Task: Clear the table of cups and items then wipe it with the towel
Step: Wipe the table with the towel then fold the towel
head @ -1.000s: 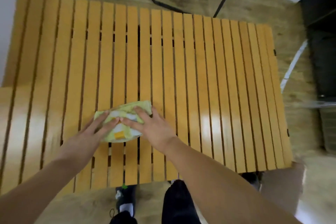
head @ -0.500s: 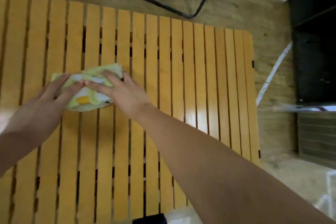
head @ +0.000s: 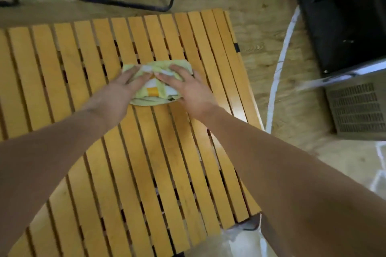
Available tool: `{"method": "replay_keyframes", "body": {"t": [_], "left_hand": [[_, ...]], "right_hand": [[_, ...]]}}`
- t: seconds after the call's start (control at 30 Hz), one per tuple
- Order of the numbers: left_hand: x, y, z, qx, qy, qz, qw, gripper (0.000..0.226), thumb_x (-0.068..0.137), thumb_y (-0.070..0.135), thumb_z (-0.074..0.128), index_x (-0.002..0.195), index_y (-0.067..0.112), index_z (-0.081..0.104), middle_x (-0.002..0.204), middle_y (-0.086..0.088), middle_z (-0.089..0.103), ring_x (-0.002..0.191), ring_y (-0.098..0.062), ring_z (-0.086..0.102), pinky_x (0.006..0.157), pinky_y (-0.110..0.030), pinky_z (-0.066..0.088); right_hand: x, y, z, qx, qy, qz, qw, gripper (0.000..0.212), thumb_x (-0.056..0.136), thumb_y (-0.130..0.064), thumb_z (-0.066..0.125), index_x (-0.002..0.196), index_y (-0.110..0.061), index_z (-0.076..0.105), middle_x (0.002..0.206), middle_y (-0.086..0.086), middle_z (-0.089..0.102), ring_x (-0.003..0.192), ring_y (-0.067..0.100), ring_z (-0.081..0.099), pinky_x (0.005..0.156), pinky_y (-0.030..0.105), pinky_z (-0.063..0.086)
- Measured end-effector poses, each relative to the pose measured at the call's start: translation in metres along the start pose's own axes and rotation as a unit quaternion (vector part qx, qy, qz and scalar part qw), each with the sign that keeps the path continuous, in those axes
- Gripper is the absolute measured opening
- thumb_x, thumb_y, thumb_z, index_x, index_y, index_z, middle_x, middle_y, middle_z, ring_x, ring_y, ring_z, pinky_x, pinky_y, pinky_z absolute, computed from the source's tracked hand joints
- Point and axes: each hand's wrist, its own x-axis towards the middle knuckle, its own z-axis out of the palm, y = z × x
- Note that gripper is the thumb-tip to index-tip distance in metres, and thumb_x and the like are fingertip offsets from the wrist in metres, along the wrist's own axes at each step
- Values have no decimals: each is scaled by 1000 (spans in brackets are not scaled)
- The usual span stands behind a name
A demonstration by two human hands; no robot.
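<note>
**Two flat hands on a folded towel**

A person leans over a slatted wooden table (head: 146, 152), both bare forearms stretched out across the yellow boards. A folded towel (head: 155, 92), pale green with a white and orange patch showing on top, lies on the slats toward the far right part of the table, a few boards in from the right edge. The left hand (head: 117, 94) lies on the towel's left side with its fingers straight and spread, palm down, grasping nothing. The right hand (head: 189, 89) lies on the towel's right side in the same way, fingers extended across the cloth and the heel of the palm on the wood beside it. The fingertips of the two hands nearly meet over the middle of the towel.

Beyond the far edge of the table, the black metal chair legs (head: 117, 3) stand on a pale wood-grain floor (head: 261, 33). To the right, a white cable (head: 279, 69) curves across the floor, near a dark cabinet (head: 344, 16) and a grey vent grille (head: 357, 108).
</note>
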Motion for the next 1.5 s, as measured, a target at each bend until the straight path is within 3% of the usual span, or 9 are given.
{"method": "replay_keyframes", "body": {"t": [0.17, 0.4, 0.83, 0.93, 1.07, 1.23, 1.33, 1.43, 1.5], "left_hand": [[-23, 60, 30, -47, -19, 32, 998, 114, 78, -30, 42, 154, 46, 4, 164, 17, -14, 153, -24, 9, 103, -41, 48], [-94, 80, 52, -31, -68, 56, 996, 118, 74, -31, 43, 155, 44, 1, 163, 15, -18, 153, -21, 3, 114, -39, 36], [-279, -6, 94, 41, -158, 103, 981, 124, 74, -29, 46, 152, 49, -10, 155, 22, -31, 153, -17, -4, 117, -32, 32], [-316, -45, 93, 61, -170, 79, 980, 126, 79, -25, 48, 141, 54, -27, 150, 21, -41, 153, -16, -10, 115, -33, 35], [-354, -93, 84, 52, -181, 27, 982, 128, 75, -27, 48, 145, 55, -21, 151, 21, -41, 152, -16, -12, 112, -34, 39], [-394, -122, 79, 32, -150, -38, 987, 129, 74, -28, 50, 147, 48, -24, 153, 13, -41, 152, -21, -12, 93, -28, 54], [-407, -129, 80, 16, -115, -91, 989, 116, 86, -14, 52, 148, 43, -27, 157, 6, -37, 151, -28, -14, 96, -31, 53], [-414, -133, 82, 12, -111, -109, 988, 87, 102, 35, 46, 151, 37, -26, 160, -3, -32, 148, -39, -21, 114, -43, 39], [-418, -132, 83, 11, -108, -111, 988, 80, 101, 54, 33, 152, 35, -26, 159, -3, -34, 147, -38, -25, 120, -45, 26]], "right_hand": [[-75, 26, 17, 8, -8, 43, 999, 86, 90, -4, 63, 150, -49, 22, 161, -2, 21, 136, 41, 29, 102, 48, 49], [-159, -12, 58, 23, 21, 93, 995, 90, 87, -1, 65, 150, -50, 23, 159, 0, 25, 130, 38, 34, 94, 46, 54], [-285, -218, 159, 113, 20, 182, 977, 95, 88, 1, 58, 150, -51, 7, 164, 1, 12, 137, 45, 24, 100, 47, 48], [-281, -267, 169, 135, -9, 163, 977, 104, 86, 0, 63, 148, -55, -1, 164, -1, 5, 141, 47, 17, 101, 52, 48], [-260, -310, 171, 126, -68, 98, 985, 112, 84, 3, 63, 147, -56, -9, 163, -5, -5, 144, 51, 9, 110, 55, 39], [-226, -331, 155, 19, -86, -34, 996, 127, 70, 7, 74, 148, -54, -6, 161, -7, -8, 144, 48, 12, 99, 55, 47], [-194, -335, 134, -64, -56, -78, 993, 120, 77, 10, 68, 150, -51, -6, 162, -6, -22, 150, 41, -5, 114, 56, 29], [-179, -335, 118, -134, -63, -62, 987, 105, 87, 2, 60, 153, -46, -6, 161, -5, -28, 149, 37, -19, 120, 61, 5], [-185, -336, 112, -137, -79, -36, 987, 100, 89, -3, 57, 153, -46, -7, 161, -6, -28, 148, 34, -24, 118, 64, -1]]}}
